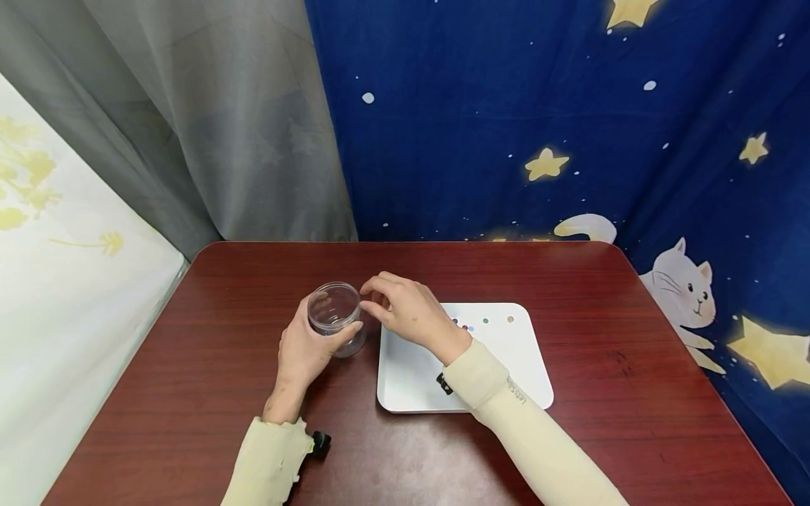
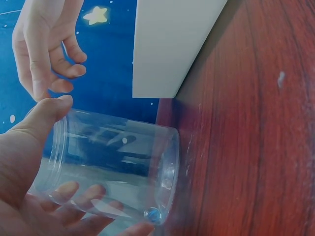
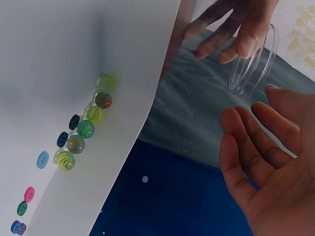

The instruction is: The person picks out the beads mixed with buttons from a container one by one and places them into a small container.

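Note:
My left hand [image 1: 304, 351] grips a clear plastic jar [image 1: 350, 344] that has no lid on. The thumb lies across its near side and the other fingers wrap behind. Low inside the jar is a blue marble [image 2: 153, 215]. Close to the rim, over the tray's left edge, is my right hand [image 1: 411, 309]. Its fingers are bent and relaxed with nothing between them in the right wrist view. Several glass marbles [image 3: 85, 129], yellow, green and reddish, lie in a row on the white tray [image 1: 418, 379], beside the jar.
Small buttons in blue, pink, green and dark colours lie on the tray next to the marbles, such as a light blue button [image 3: 43, 160]. Under everything is a reddish-brown wooden table [image 1: 601, 393]. A dark blue curtain [image 1: 455, 140] with stars hangs behind it.

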Demonstrator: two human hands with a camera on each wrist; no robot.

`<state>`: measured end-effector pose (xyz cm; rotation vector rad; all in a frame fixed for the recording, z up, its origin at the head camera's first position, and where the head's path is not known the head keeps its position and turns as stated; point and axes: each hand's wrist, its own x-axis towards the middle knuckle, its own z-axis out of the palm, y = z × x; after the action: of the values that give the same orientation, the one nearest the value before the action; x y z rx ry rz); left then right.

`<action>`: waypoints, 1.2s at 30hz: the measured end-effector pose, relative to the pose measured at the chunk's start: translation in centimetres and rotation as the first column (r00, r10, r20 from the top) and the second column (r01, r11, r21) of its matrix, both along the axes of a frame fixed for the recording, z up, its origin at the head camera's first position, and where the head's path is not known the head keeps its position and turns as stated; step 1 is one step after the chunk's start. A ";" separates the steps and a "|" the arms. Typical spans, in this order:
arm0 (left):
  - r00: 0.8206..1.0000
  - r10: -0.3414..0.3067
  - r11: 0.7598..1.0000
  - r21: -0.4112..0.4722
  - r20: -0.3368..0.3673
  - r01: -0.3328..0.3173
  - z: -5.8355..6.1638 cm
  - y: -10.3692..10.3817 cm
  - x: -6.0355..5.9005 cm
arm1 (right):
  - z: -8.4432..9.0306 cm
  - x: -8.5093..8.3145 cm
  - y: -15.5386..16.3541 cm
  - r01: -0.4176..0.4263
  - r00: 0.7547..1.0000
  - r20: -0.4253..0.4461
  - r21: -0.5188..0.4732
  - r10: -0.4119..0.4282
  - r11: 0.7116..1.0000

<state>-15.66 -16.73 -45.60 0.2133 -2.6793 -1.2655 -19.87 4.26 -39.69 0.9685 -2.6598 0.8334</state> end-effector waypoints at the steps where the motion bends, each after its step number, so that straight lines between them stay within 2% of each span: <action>1: 1.000 0.001 1.000 0.002 -0.002 -0.001 0.0 0.0 0.0 | 0.0 0.0 0.0 0.002 1.000 0.001 0.002 -0.002 1.000; 13: 1.000 0.009 1.000 0.000 0.010 -0.009 0.0 -0.1 0.7 | -0.8 0.3 0.5 0.012 0.999 0.046 0.014 -0.012 1.000; 31: 1.000 0.005 1.000 0.000 -0.001 -0.005 0.0 0.1 0.3 | -1.5 -0.1 2.0 0.070 0.993 0.084 0.112 -0.080 0.991; 36: 1.000 0.005 1.000 0.004 0.003 -0.005 0.2 0.2 0.3 | -1.8 -0.2 2.4 0.065 0.993 0.094 0.120 -0.077 0.991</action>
<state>-15.33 -16.55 -45.45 0.2228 -2.6775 -1.2707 -20.03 6.62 -41.45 0.8734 -2.8366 0.7356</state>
